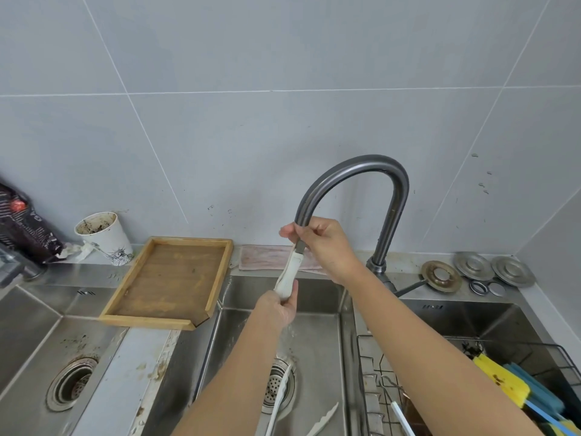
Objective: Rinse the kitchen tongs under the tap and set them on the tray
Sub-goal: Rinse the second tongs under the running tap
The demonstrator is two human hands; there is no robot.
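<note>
Fingers seemingly curled round white tongs.

Tap outlet: I can't see the tap mouth; my right hand covers it.
Held white piece: my left hand hides its lower end; I can't tell what it is.
Tongs: arms run off the bottom edge.
Dark bag: cut by the left edge, print unreadable.
Sponges: partly cropped at the lower right.
</note>
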